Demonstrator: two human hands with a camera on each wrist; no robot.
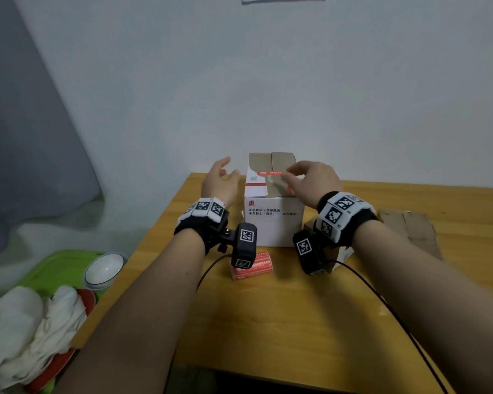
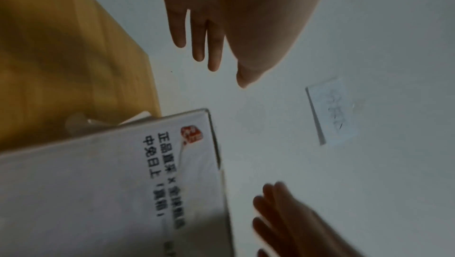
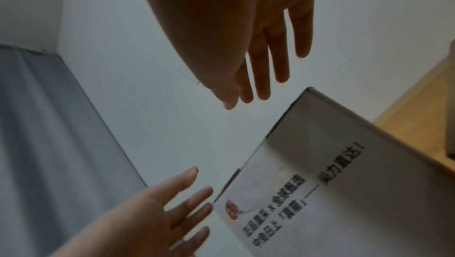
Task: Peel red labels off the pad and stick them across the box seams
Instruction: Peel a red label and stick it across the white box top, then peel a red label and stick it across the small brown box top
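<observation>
A white cardboard box (image 1: 273, 223) with brown top flaps stands on the wooden table (image 1: 268, 322). A red label (image 1: 269, 173) lies across its top seam. My right hand (image 1: 310, 177) hovers over the box top, fingers straight, near the label's right end; whether it touches is unclear. My left hand (image 1: 221, 177) is held just left of the box, fingers spread, holding nothing. The red label pad (image 1: 254, 265) lies on the table in front of the box, partly behind the left wrist camera. The box (image 2: 110, 183) and both hands show in the wrist views.
A second cardboard box (image 1: 336, 251) sits to the right of the first one, and flattened cardboard (image 1: 410, 231) lies further right. Off the table's left edge are a green tray (image 1: 54, 268), a white bowl (image 1: 106, 268) and white cloths (image 1: 26, 331). The wall is close behind.
</observation>
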